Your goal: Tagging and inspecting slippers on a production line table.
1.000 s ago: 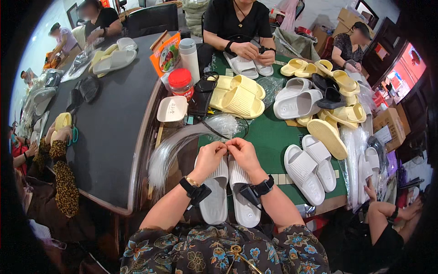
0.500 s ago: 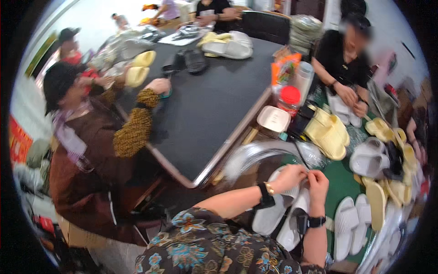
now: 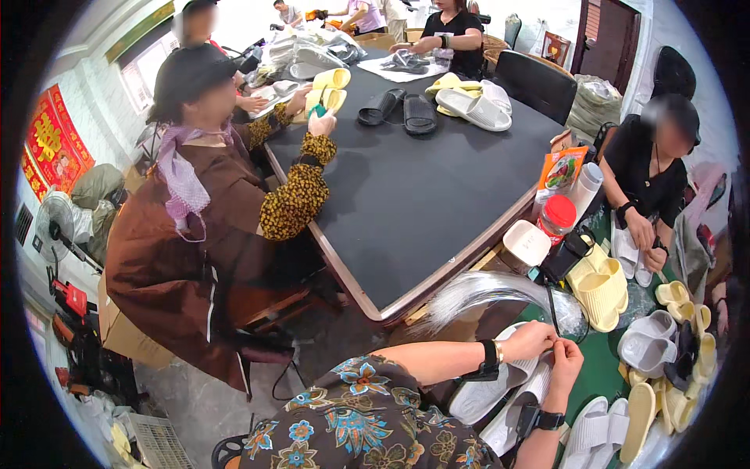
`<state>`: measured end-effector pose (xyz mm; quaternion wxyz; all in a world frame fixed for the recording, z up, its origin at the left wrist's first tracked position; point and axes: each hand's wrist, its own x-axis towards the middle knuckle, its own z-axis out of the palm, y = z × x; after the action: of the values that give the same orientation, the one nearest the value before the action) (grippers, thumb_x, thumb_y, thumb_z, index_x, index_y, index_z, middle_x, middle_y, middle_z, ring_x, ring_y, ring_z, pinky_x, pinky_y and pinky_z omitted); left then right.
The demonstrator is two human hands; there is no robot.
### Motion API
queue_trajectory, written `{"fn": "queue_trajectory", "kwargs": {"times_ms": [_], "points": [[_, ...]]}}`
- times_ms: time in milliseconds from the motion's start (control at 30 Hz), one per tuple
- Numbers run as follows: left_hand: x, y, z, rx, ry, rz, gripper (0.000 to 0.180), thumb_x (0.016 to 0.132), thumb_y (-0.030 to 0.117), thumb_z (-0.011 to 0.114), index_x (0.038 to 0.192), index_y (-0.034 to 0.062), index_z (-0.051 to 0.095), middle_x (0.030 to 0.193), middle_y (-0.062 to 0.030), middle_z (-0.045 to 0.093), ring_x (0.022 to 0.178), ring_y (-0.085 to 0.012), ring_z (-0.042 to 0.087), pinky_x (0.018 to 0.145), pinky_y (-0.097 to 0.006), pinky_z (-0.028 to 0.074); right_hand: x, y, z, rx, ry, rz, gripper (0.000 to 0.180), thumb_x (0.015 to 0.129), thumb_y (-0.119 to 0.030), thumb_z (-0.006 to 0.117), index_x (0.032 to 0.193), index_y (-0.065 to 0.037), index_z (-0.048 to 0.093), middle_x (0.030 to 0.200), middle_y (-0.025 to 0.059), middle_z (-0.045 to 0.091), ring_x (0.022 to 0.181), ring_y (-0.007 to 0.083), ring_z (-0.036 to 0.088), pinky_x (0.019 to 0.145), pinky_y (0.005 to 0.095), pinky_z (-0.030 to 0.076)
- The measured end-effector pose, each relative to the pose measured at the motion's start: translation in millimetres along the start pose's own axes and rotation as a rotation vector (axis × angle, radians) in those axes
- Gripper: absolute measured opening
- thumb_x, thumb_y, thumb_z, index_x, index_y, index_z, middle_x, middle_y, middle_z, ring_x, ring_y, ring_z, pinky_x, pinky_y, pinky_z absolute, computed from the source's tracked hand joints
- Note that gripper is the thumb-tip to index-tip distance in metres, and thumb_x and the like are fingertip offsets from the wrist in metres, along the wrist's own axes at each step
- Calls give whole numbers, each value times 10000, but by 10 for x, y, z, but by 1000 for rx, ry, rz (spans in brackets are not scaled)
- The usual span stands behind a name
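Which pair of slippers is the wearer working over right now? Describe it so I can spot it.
Start at the green table at lower right. At its near edge, the left hand and right hand meet above a white pair of slippers lying side by side. The yellow and grey pairs lie farther right, away from the hands.

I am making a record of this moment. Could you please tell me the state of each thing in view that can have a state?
left hand: fingers pinched together, touching the right hand above the white slippers
right hand: fingers pinched, meeting the left hand
white slippers: pair lying side by side under the hands
red-lidded jar: upright, lid on
black slippers: pair lying flat on the dark table
yellow slippers: stacked on the green table
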<state>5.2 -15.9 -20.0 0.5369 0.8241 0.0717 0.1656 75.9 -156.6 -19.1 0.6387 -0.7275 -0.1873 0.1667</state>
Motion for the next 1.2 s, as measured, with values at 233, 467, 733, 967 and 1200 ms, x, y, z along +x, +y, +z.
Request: {"fn": "queue_trajectory", "kwargs": {"times_ms": [233, 467, 733, 967, 1200], "points": [[-6, 3, 12, -7, 17, 54, 114, 809, 128, 636, 840, 21, 660, 748, -180, 663, 718, -346, 659, 651, -420, 500, 13, 59, -18, -11, 29, -10, 90, 915, -76, 599, 850, -16, 612, 705, -43, 555, 564, 25, 441, 493, 188, 346], [-1, 51, -23, -106, 41, -69, 90, 782, 91, 633, 818, 9, 646, 737, -178, 661, 696, -328, 659, 633, -396, 504, 12, 75, -17, 23, -12, -3, 103, 914, -97, 603, 828, -41, 601, 696, -45, 558, 571, 34, 468, 510, 191, 371], [-15, 62, -34, -103, 67, -28, 87, 781, 92, 624, 798, 6, 631, 718, -170, 652, 674, -329, 646, 620, -402, 492, 0, 13, -18, -10, -4, 10, 112, 893, -80, 611, 794, -32, 595, 692, -42, 554, 572, 32, 458, 508, 196, 358], [-15, 40, -32, -52, 22, 4, 99, 794, 100, 617, 806, 2, 624, 738, -169, 655, 699, -328, 645, 634, -410, 491, 2, 31, -5, -13, 45, 10, 121, 879, -73, 619, 776, -13, 594, 675, -38, 549, 574, 34, 450, 515, 197, 347], [-28, 45, -20, -48, 40, -1, 97, 797, 99, 613, 818, 6, 630, 750, -166, 660, 706, -327, 646, 636, -404, 489, -1, 67, -43, -8, -3, -8, 131, 871, -65, 621, 758, -7, 593, 672, -35, 553, 578, 36, 450, 517, 199, 343]]}}
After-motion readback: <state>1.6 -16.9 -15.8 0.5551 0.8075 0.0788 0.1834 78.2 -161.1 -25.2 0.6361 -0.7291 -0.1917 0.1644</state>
